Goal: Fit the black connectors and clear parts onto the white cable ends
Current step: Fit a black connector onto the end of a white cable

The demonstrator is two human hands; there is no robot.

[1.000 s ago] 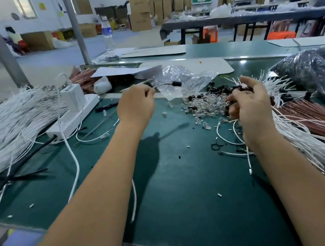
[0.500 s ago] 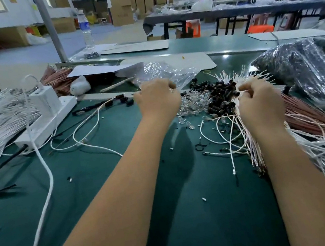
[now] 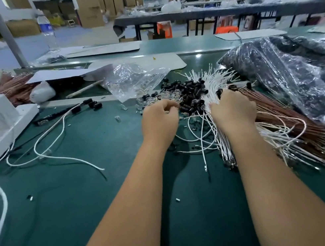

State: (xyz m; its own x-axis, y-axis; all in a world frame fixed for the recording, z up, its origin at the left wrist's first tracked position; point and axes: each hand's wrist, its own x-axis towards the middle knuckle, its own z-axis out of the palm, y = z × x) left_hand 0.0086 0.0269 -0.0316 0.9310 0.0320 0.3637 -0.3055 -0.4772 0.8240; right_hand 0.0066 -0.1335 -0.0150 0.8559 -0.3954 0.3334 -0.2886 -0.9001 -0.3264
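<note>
1. Far to the left of the left hand, a white power strip (image 3: 6,129) sits on the green table (image 3: 85,208).
2. Between the strip and the left hand lies one loose white cable (image 3: 54,137). It curves along the table, and its far end with black pieces on it points away from the person.
3. The left hand (image 3: 160,121) is curled, with its fingertips pinched together at the edge of the clear parts (image 3: 162,97). What it holds is too small to tell.
4. Just past both hands is the pile of black connectors (image 3: 191,95).
5. The right hand (image 3: 233,110) is curled down on the bundle of white cables (image 3: 212,81). The bundle runs from near the person to far away, its ends fanning out beyond the hand.
6. Right of that hand lie brown wires (image 3: 296,124) and a dark plastic bag (image 3: 289,74).
</note>
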